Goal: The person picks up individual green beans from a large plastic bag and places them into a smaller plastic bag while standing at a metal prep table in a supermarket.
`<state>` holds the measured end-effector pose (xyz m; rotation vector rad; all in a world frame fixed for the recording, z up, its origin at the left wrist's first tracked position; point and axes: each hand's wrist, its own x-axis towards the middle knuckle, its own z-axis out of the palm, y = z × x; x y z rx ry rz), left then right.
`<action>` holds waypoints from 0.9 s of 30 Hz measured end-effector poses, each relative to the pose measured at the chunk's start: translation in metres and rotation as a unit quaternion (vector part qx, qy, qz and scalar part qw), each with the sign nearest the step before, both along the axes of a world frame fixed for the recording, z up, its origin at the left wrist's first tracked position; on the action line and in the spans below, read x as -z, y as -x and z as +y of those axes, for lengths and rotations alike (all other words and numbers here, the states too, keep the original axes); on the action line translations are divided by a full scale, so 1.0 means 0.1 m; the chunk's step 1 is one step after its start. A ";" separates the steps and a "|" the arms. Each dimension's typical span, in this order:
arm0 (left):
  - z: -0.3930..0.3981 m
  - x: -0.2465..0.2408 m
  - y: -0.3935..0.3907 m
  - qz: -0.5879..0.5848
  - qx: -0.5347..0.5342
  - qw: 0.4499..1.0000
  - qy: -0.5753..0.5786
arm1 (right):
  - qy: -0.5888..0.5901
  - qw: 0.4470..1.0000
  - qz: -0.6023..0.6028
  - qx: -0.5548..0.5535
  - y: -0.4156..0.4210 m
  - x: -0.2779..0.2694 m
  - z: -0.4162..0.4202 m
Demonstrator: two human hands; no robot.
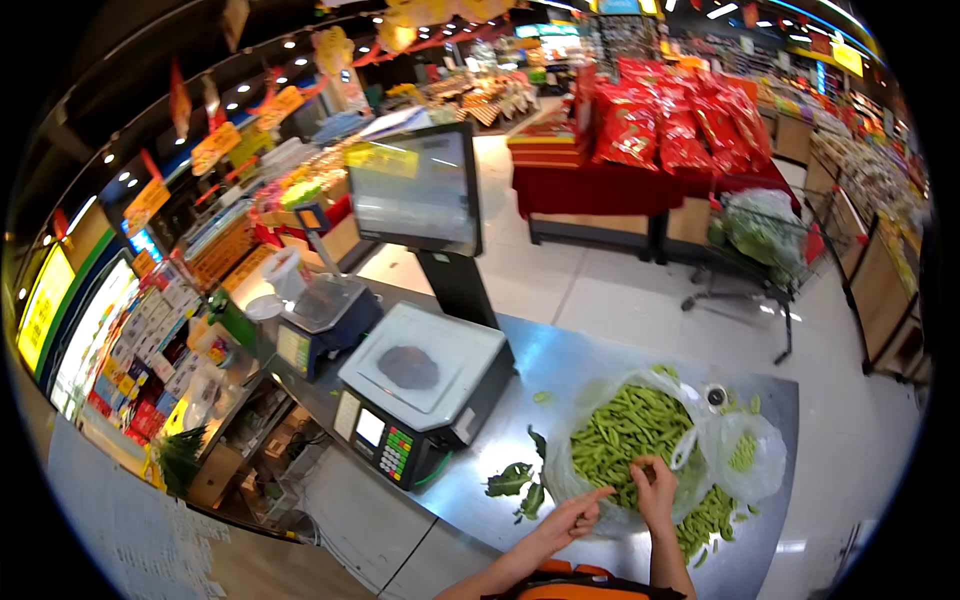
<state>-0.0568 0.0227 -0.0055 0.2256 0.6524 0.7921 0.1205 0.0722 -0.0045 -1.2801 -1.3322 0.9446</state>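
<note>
A large clear plastic bag (556,457), its mouth spread wide, holds a heap of green bean pods (630,427) on the steel counter. My left hand (571,517) is at the bag's near left edge, index finger stretched towards the pods and the other fingers curled. Over the near part of the heap, my right hand (654,484) has its fingers bent; whether a pod is between them is too small to tell. To the right, a smaller plastic bag (772,457) holds light green shelled beans (742,452). Loose pods (705,521) lie in a pile below it.
A weighing scale (424,367) with keypad and a screen (412,187) on a post stands left on the steel counter (540,352). Dark green leaves (510,480) lie between scale and bag. Beyond are a shopping cart (757,240) and a red-draped table (600,191) with red packages.
</note>
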 end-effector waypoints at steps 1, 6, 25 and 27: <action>0.04 0.00 0.02 0.021 0.003 1.000 -0.002 | 0.010 0.998 0.060 -0.004 0.01 -0.04 0.02; 0.07 -0.11 0.03 0.053 -0.011 0.998 -0.022 | 0.086 0.965 0.238 -0.063 0.06 -0.32 0.02; 0.18 -0.41 -0.15 0.133 -0.058 0.984 -0.101 | 0.026 0.997 0.048 -0.057 0.06 -0.47 -0.32; 0.18 -0.39 -0.12 0.178 -0.031 0.975 -0.127 | 0.068 0.994 0.065 -0.058 0.02 -0.49 -0.30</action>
